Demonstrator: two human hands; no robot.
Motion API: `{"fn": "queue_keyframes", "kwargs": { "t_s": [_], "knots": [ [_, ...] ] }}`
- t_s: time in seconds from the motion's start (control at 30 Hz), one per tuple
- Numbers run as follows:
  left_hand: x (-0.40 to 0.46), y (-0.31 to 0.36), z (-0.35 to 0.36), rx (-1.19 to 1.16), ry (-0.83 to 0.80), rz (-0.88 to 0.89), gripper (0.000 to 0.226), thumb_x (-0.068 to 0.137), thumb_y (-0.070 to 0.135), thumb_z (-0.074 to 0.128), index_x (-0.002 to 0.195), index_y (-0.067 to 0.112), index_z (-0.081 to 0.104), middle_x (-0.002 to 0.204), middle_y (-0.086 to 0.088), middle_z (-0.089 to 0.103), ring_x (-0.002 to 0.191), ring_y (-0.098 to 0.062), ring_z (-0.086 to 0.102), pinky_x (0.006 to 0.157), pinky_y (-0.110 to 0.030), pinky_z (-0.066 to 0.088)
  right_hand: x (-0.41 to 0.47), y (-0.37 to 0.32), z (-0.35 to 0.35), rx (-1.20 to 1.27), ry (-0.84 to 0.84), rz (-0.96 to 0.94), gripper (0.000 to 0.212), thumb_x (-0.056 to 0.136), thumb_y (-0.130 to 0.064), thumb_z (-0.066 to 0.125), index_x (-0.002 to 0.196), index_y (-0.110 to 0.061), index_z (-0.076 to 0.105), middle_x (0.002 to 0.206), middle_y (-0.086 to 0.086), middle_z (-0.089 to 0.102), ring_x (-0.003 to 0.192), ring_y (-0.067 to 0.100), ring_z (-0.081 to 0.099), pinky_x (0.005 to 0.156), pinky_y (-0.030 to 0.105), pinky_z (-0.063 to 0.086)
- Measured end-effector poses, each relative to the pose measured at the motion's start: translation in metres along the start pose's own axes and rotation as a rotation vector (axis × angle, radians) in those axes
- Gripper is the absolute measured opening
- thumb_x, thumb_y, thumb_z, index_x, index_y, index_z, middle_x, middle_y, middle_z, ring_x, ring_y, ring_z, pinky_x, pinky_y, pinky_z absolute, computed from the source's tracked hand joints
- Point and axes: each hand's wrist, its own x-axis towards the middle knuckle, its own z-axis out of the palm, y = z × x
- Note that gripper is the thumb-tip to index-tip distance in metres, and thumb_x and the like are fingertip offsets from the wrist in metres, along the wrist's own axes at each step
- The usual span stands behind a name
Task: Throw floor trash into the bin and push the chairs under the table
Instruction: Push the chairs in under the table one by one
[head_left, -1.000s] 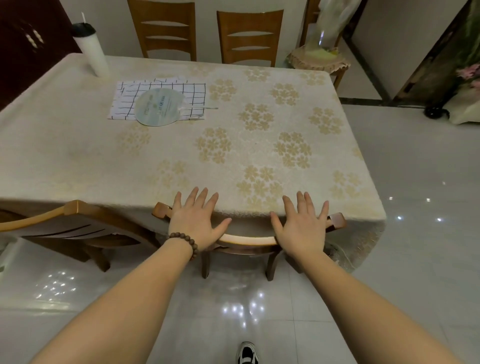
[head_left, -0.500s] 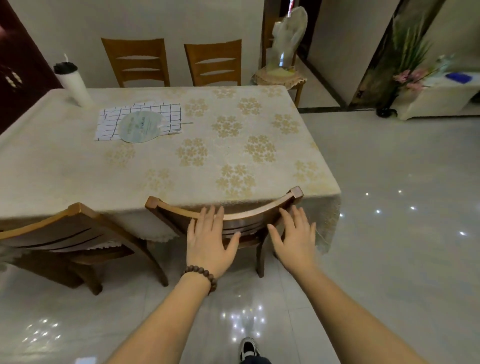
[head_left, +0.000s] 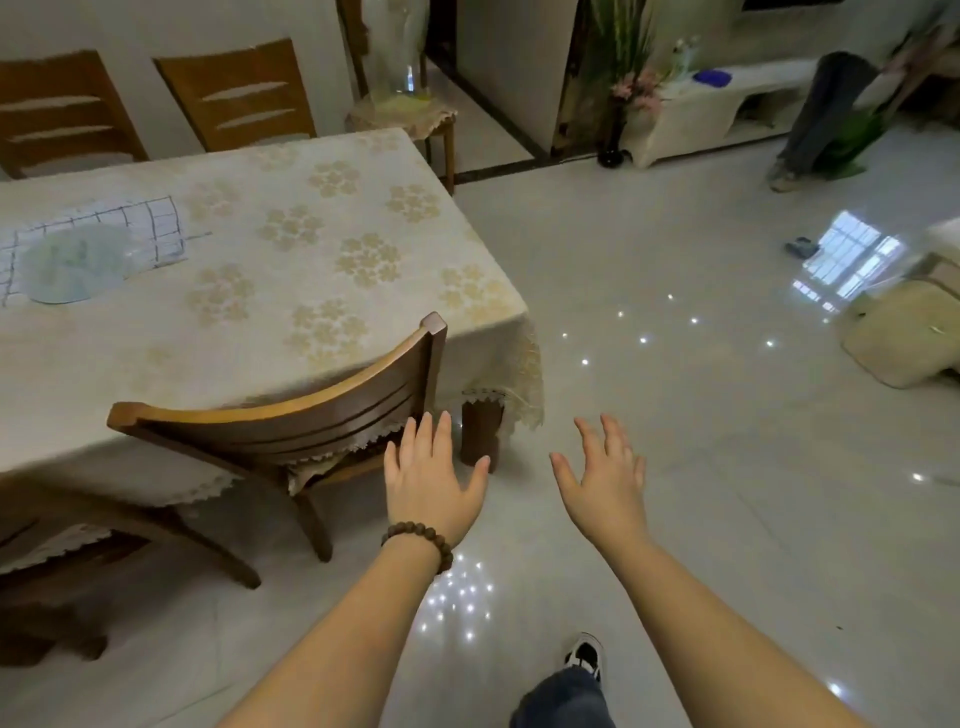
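Holding both palms down with fingers spread wide and gripping nothing, you have your left hand (head_left: 431, 483), with a bead bracelet (head_left: 418, 543) at the wrist, just beside the right end of the wooden chair (head_left: 291, 415), while your right hand (head_left: 605, 480) hovers over bare floor (head_left: 701, 467) well apart from it. That chair sits at ten o'clock from your hands, its seat tucked under the cloth-covered table (head_left: 270, 270) and its backrest against the table's edge. Another chair (head_left: 67, 551) stands at nine o'clock, angled out from the table.
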Motion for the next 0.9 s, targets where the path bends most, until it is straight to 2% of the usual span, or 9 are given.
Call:
{"fn": "queue_keyframes", "kwargs": {
  "t_s": [0.3,0.57,0.73,0.9],
  "knots": [
    [0.081,0.131,0.057,-0.008,-0.04,0.051,0.074,0.089,0.059,0.034,0.149,0.02,0.016,0.157,-0.004,0.016,0.144,-0.02,0.004,0.117,-0.044,0.003,0.1,0.115,-0.051,-0.01,0.061,0.063,0.057,0.092,-0.045,0.047,0.143,-0.022,0.034,0.156,0.009,0.018,0.145,0.023,0.009,0.116,0.051,0.008],
    [0.194,0.275,0.117,0.001,-0.03,-0.043,0.073,0.09,0.06,0.032,0.148,0.019,0.016,0.156,-0.006,0.018,0.144,-0.022,0.006,0.116,-0.044,0.006,0.249,0.22,-0.108,-0.007,0.006,-0.052,0.055,0.093,-0.044,0.047,0.142,-0.021,0.035,0.156,0.009,0.018,0.145,0.023,0.008,0.116,0.048,0.007],
    [0.251,0.318,0.129,0.007,-0.018,-0.118,0.072,0.09,0.059,0.033,0.148,0.021,0.016,0.156,-0.005,0.018,0.144,-0.023,0.007,0.116,-0.047,0.008,0.327,0.244,-0.122,-0.018,-0.048,-0.117,0.055,0.093,-0.045,0.045,0.142,-0.022,0.034,0.157,0.008,0.017,0.146,0.021,0.005,0.117,0.047,0.006],
    [0.311,0.327,0.137,0.035,0.005,-0.204,0.071,0.09,0.059,0.032,0.148,0.021,0.016,0.157,-0.005,0.017,0.144,-0.023,0.007,0.116,-0.047,0.008,0.401,0.238,-0.113,0.0,-0.109,-0.198,0.055,0.094,-0.045,0.044,0.143,-0.022,0.033,0.157,0.008,0.015,0.146,0.02,0.003,0.117,0.046,0.002]
  ]
}}
